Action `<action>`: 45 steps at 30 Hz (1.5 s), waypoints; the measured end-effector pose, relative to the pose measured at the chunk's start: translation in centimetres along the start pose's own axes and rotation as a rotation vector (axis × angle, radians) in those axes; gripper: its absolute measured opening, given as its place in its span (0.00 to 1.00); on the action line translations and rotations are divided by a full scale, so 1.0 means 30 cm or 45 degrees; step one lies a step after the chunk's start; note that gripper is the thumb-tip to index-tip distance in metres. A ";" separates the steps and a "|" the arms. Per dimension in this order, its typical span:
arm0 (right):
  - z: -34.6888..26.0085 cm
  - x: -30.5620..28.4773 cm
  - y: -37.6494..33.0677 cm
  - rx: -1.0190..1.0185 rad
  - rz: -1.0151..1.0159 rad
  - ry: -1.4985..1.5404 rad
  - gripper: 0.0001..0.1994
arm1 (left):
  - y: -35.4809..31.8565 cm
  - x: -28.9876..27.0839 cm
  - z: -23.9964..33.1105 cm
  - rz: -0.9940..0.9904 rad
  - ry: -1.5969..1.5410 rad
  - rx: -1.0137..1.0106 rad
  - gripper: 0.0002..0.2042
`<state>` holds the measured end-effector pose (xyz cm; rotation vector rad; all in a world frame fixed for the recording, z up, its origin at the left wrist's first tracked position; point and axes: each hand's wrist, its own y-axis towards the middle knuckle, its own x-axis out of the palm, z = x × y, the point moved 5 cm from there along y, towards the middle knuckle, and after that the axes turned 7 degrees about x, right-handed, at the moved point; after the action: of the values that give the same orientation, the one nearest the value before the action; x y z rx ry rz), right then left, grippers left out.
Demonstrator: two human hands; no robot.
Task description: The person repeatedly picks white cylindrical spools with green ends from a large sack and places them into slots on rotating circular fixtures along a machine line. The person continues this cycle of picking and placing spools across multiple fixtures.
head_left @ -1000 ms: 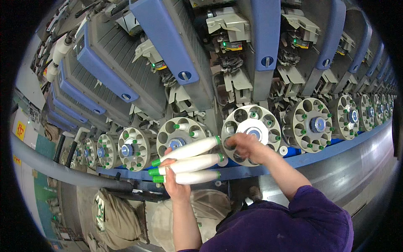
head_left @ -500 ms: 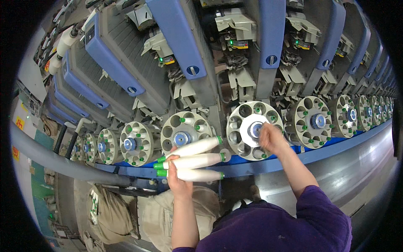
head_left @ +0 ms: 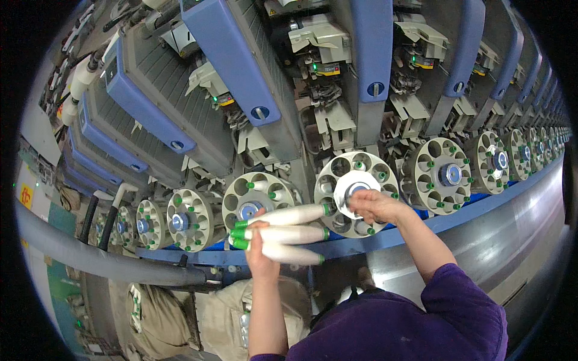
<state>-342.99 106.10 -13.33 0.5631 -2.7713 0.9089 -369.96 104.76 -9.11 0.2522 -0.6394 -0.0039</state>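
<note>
A small orange sign [head_left: 26,195] hangs at far left; a yellow label [head_left: 328,70] sits on the machine above.

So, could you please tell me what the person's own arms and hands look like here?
Both hands, the left hand and the right hand, are bare: no gloves, and no rings or watch visible. The forearms are uncovered; a dark purple sleeve covers the right upper arm.

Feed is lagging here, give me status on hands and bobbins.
Left hand grips three white bobbins. Right hand on round magazine, at its hub. Nothing between them.
</note>
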 end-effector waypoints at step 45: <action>-0.065 -0.165 -0.148 -0.181 -0.452 -0.162 0.09 | -0.103 -0.007 -0.348 0.888 0.097 0.189 0.06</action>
<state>-336.58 105.46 -10.75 1.0752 -2.6856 0.6125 -363.73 104.21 -18.01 0.1605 -0.6253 0.7215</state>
